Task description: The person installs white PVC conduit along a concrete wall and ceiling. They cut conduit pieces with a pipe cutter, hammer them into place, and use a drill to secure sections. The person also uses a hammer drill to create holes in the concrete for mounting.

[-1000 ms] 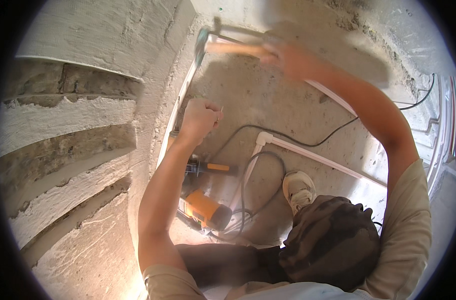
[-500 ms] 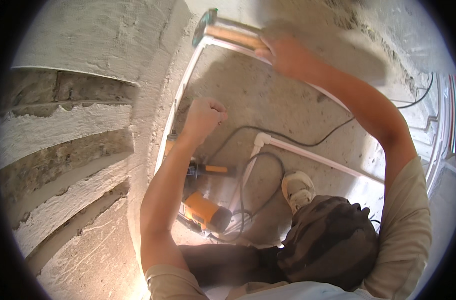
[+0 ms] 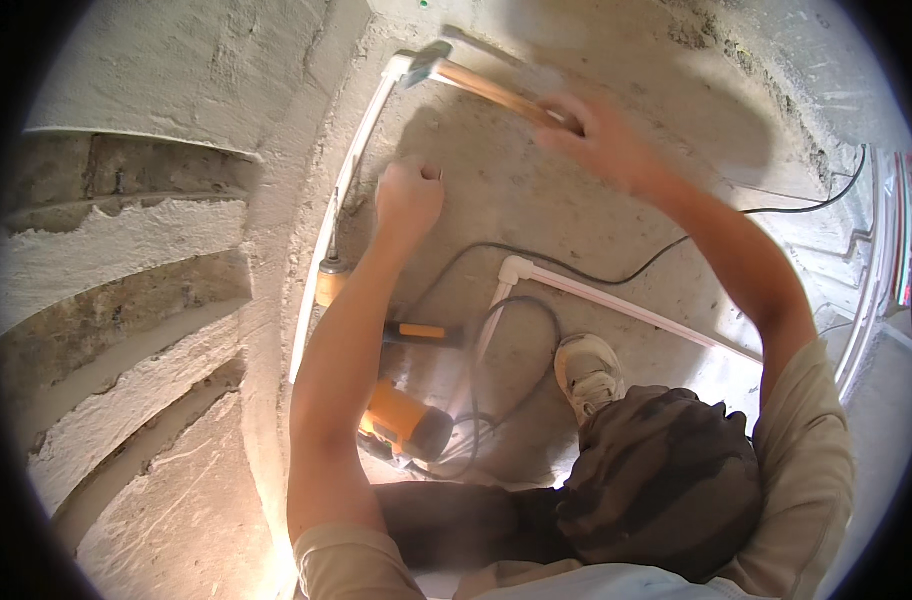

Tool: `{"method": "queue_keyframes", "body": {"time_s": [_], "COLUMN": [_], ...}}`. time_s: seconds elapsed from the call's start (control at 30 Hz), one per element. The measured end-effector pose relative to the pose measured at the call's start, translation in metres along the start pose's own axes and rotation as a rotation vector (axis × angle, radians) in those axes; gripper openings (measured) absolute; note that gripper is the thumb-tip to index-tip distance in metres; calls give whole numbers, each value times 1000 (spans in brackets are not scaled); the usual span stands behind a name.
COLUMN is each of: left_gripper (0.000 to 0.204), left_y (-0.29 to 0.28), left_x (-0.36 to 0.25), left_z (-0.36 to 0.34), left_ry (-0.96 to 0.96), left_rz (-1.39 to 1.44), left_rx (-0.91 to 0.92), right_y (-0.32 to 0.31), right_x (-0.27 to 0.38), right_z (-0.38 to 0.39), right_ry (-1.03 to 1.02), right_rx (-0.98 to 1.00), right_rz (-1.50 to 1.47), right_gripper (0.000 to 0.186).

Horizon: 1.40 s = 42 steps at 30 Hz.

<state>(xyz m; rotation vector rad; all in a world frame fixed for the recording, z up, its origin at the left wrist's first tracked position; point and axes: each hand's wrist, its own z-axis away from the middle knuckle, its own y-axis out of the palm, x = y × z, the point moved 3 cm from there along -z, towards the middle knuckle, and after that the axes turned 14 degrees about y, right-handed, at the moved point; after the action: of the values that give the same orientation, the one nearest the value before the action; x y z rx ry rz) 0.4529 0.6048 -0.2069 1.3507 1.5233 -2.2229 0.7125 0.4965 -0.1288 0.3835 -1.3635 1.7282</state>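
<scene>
Right hand point(image 3: 604, 140): fingers wrapped around the wooden handle of a hammer point(image 3: 481, 85); hand blurred. Hammer head points away from the fingers to the left, at the upper bend of a white pipe point(image 3: 354, 165) that runs along the foot of the rough plastered wall point(image 3: 166, 70).

Left hand point(image 3: 408, 197): fingers curled into a tight fist just right of the white pipe, below the hammer head. Cannot tell whether they pinch anything; whatever is inside is hidden.

No open containers visible. An orange cylindrical piece point(image 3: 328, 282) sits on the pipe, below the left fingers, near the forearm.

Floor point(image 3: 536, 210), bare concrete, below both hands:
- orange power tool point(image 3: 406, 425) under the left forearm, partly covered by it;
- an orange-and-black handle point(image 3: 421, 332) just above it;
- black cable point(image 3: 521, 305) looping beside the tool and trailing right, under the right arm;
- second white pipe with elbow point(image 3: 616, 305) lying slantwise, well below the right fingers;
- light shoe point(image 3: 588, 372) next to that pipe.
</scene>
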Motion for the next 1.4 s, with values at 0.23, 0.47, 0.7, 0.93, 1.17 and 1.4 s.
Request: {"method": "queue_keyframes", "body": {"time_s": [0.23, 0.47, 0.7, 0.93, 1.17, 1.4], "left_gripper": [23, 73, 77, 72, 19, 17], "left_y": [39, 47, 46, 44, -6, -51], "left_x": [-21, -11, -16, -17, -31, -50], "left_z": [-8, -2, 1, 3, -58, -140], "left_ry": [491, 275, 224, 286, 120, 266], "left_rz": [-262, 12, 200, 136, 270, 135], "left_rx": [-263, -325, -382, -397, -576, -649], "right_y": [22, 34, 48, 54, 20, 27], "right_x": [-44, -32, -10, -12, -25, -32], "right_z": [103, 102, 88, 70, 84, 66], "right_ry": [463, 194, 180, 259, 231, 238], "right_rx": [286, 104, 100, 66, -120, -151], "right_rz": [-383, -107, 5, 6, -46, -37], "right_gripper": [29, 31, 33, 38, 40, 40]}}
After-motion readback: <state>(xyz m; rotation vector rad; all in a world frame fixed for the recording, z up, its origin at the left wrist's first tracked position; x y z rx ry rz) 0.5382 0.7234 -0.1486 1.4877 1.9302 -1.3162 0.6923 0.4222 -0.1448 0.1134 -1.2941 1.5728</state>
